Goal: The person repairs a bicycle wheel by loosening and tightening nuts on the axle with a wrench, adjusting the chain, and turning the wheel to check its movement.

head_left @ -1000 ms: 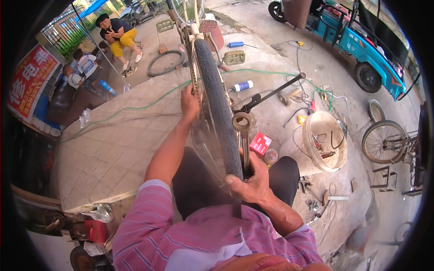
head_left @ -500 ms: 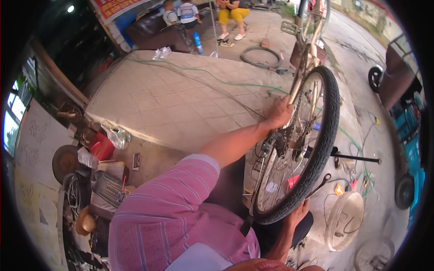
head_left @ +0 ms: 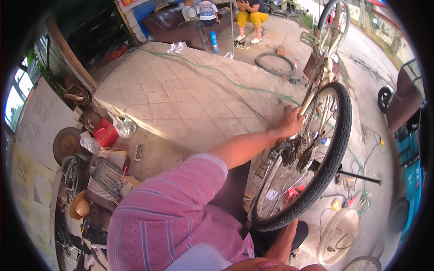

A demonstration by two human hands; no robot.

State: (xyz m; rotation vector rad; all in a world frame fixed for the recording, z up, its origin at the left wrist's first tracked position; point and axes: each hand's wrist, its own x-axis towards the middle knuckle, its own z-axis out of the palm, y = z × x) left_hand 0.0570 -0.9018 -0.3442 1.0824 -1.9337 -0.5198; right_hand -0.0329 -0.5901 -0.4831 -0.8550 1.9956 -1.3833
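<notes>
A bicycle [head_left: 320,74] with a pale frame stands before me, its near wheel's black tyre [head_left: 346,119] closest. My left hand [head_left: 290,123] is wrapped round a pale frame tube by this wheel, above the hub and sprockets [head_left: 291,151]. My right forearm [head_left: 282,241] reaches up behind the lower tyre. Tyre and spokes hide most of that hand, so its fingers and anything in them cannot be made out. A dark rod [head_left: 361,177] juts out right of the wheel.
A white bucket [head_left: 322,248] sits at lower right near cables and small parts. A loose tyre [head_left: 275,64] lies farther off. A green hose [head_left: 226,77] crosses the paving. Clutter and a straw hat [head_left: 80,205] are at left; people sit at the back.
The view has shifted, so the scene sits lower and mostly farther right. My right hand has gone behind the wheel; the wrench beside it earlier can no longer be made out. My left hand keeps its hold.
</notes>
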